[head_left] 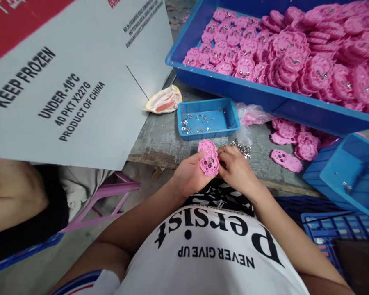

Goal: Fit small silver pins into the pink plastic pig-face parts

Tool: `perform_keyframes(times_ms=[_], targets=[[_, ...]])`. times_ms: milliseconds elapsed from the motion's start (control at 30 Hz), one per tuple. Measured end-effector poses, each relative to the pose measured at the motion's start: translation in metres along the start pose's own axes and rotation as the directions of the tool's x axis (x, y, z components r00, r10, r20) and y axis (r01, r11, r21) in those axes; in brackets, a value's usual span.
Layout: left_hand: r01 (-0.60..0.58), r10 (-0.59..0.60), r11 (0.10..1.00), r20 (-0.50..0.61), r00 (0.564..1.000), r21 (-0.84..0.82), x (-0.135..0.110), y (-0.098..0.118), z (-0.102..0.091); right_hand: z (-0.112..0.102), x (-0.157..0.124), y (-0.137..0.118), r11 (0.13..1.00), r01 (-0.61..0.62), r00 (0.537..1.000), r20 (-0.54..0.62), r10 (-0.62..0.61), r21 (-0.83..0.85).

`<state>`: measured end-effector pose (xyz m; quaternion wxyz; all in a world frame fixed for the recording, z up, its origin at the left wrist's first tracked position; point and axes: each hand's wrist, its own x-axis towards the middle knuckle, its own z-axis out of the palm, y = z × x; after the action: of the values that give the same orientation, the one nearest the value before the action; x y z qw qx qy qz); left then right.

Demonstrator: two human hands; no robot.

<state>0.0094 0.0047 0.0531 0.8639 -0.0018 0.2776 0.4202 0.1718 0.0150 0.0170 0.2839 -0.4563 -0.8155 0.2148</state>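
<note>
My left hand [189, 174] holds a pink plastic piece [208, 149] shaped like a small figure, its thumb lying over the left edge. Small shiny metal parts sit in the lower half of that piece. At the right edge of the piece, my right hand [236, 168] has its fingers curled and pinched together; whatever is between the fingertips is hidden. Just beyond the right hand lies a loose pile of small metal parts [246, 151] on the grey table [160, 137]. A small blue tray [209, 134] with scattered metal bits stands beyond both hands.
A large blue bin [249, 97] heaped with pink pieces spans the back right. Nearby are a plastic bag [255, 113], loose pink pieces [287, 161] and another blue container [322, 172]. A white carton [89, 110] and a fruit wedge [164, 100] stand left. Another person's arm [15, 196] shows far left.
</note>
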Motion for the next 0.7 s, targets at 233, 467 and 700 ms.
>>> perform_keyframes(times_ms=[233,467,700], targets=[[-0.031,0.034,0.998,-0.064,0.997,0.047,-0.001,0.000,-0.001,-0.007,-0.002,0.005,0.878,-0.140,0.962,-0.147,0.230,0.458],[-0.074,0.102,0.966,-0.104,0.989,0.247,0.000,-0.009,-0.003,-0.008,-0.005,0.007,0.514,-0.237,0.864,-0.064,0.500,0.825],[-0.212,0.250,0.885,-0.037,0.968,0.415,0.006,-0.019,0.000,-0.005,-0.008,0.004,0.440,-0.241,0.861,-0.018,0.507,0.865]])
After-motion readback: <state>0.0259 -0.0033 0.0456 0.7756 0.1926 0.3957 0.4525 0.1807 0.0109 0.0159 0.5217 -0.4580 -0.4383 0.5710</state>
